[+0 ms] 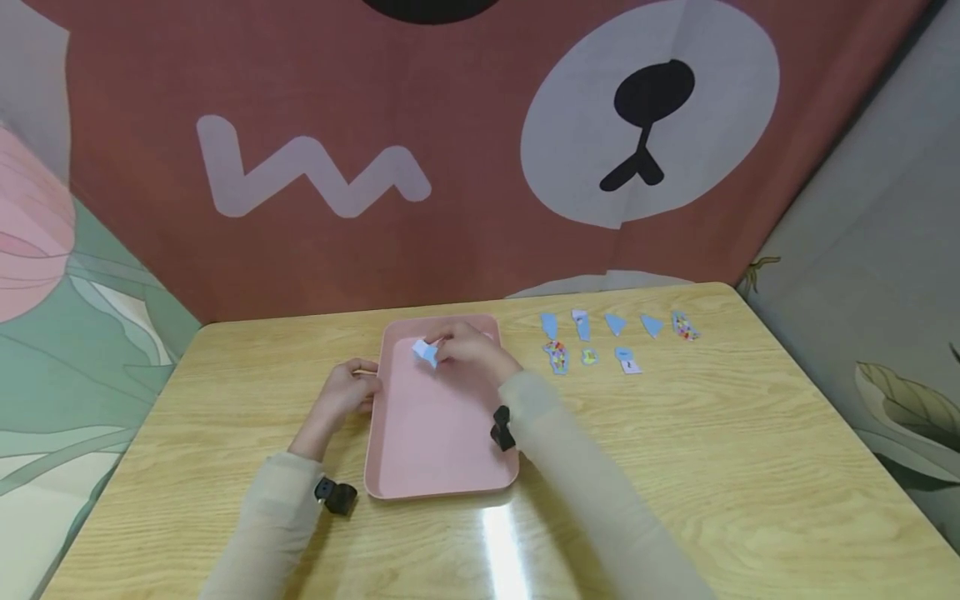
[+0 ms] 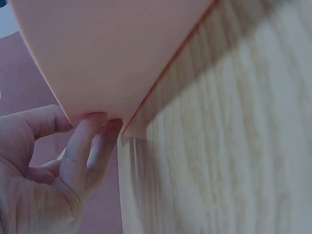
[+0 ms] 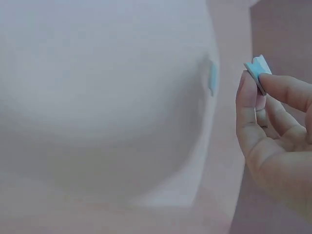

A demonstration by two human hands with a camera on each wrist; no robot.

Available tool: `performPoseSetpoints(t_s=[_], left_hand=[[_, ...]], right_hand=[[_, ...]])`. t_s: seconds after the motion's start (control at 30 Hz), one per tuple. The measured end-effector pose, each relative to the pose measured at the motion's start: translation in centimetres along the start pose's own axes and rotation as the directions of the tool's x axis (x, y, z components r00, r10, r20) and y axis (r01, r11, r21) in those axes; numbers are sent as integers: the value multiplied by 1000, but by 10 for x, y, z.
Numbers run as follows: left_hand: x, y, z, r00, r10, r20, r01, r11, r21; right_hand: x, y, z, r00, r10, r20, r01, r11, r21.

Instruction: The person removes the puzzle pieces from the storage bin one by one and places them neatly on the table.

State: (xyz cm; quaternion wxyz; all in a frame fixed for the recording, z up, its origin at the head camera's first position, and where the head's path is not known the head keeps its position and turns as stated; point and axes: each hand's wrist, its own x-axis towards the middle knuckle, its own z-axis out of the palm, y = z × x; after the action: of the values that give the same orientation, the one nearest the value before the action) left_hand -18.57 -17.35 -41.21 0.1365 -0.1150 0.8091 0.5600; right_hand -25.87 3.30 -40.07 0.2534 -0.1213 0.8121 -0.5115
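Note:
My left hand [image 1: 347, 390] is at the left side of a pink tray [image 1: 427, 450]. In the left wrist view, its thumb lies at the tray's rim and two fingertips press the outer wall [image 2: 112, 58], gripping the edge. Above the far part of the tray, my right hand [image 1: 467, 346] pinches a small light-blue and white puzzle piece [image 1: 425, 352] between thumb and index finger. The right wrist view shows the pinched piece [image 3: 260, 68] tilted, and another light-blue bit [image 3: 212, 78] by the tray's wall.
Right of the tray, several small puzzle pieces lie in two rows on the wooden table [image 1: 712, 450], among them a plain blue piece [image 1: 616, 324] and a multicoloured piece [image 1: 557, 357]. A brown printed cloth [image 1: 465, 258] hangs behind the table's far edge.

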Motion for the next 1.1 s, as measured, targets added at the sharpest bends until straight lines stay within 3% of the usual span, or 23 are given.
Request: performPoseSetpoints(t_s=[0.17, 0.47, 0.83, 1.1], left_hand=[[2, -1, 0, 1000, 7, 2, -6, 1000, -16], [0, 1, 0, 1000, -8, 8, 8, 1000, -6], [1, -1, 0, 1000, -18, -6, 18, 999, 27], [3, -1, 0, 1000, -27, -11, 27, 999, 34]], right_hand=[[-3, -8, -9, 998, 56, -22, -54, 992, 113], [-12, -11, -33, 999, 18, -30, -13, 984, 176], [-27, 5, -77, 1000, -1, -29, 3, 997, 76], [-37, 25, -111, 999, -15, -30, 18, 997, 72]])
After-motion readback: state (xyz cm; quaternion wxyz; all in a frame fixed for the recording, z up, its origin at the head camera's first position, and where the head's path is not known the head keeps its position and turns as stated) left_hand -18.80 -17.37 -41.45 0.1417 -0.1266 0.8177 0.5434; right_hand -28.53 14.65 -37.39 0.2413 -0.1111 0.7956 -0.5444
